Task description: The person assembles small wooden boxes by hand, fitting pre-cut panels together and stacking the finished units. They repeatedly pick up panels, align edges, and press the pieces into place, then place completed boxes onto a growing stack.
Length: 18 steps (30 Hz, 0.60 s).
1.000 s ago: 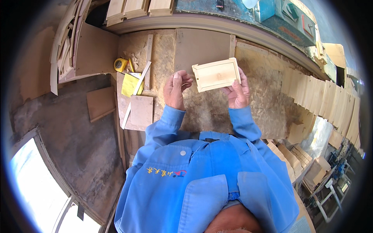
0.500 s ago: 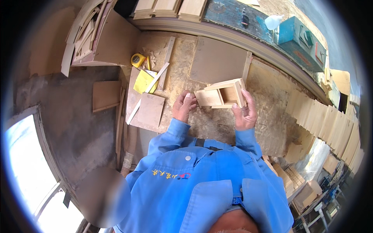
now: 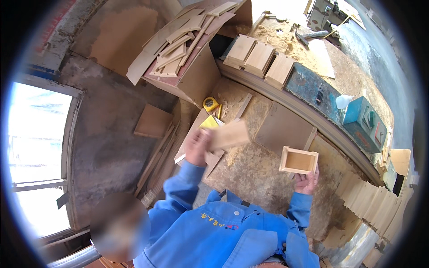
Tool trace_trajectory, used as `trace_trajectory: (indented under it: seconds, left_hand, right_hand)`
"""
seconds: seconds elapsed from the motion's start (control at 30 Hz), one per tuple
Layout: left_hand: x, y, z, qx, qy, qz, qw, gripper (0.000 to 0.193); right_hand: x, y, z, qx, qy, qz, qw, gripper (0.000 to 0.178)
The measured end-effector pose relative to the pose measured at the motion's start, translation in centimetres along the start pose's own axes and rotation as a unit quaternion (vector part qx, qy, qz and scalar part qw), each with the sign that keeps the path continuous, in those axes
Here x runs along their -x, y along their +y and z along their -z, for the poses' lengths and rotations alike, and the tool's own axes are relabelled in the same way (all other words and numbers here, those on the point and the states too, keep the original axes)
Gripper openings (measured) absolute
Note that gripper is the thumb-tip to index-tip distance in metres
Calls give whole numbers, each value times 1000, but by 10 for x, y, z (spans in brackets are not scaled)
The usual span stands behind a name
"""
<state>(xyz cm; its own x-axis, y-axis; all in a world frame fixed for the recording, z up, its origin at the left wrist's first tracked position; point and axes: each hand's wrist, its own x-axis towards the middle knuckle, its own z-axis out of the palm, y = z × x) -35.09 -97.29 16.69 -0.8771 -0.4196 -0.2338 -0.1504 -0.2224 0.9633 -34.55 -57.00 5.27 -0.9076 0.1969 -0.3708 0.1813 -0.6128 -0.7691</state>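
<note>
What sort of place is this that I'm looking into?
Most likely a woodworking shop: the right hand holds a small open wooden box, a yellow tape measure lies on the work surface, and wood offcuts are heaped nearby.

I'm in a woodworking shop: sawdust [image 3: 271, 32] lies near a hammer [image 3: 316, 34] beyond my bench, a yellow tape measure [image 3: 210, 104] sits on the worn workbench [image 3: 243, 178], wood offcuts [image 3: 181, 42] are heaped to my left, and thin boards [image 3: 373, 198] line up in a row at my right.
</note>
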Motion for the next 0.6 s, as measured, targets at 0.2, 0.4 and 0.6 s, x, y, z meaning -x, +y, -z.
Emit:
trace_trajectory:
  seconds: [0.2,0.4,0.6]
  left_hand:
    - [-119,132,28,-119,106,-221,962,27]
    - [-220,170,32,-56,73,-190,978,29]
    - [-287,204,64,23,82,-186,979,20]
  right_hand:
    - [-2,29,-8,67,-27,-32,997,60]
    - [1,43,-6,89,-37,4,995,56]
    - [-2,48,0,99,-67,2,993,59]
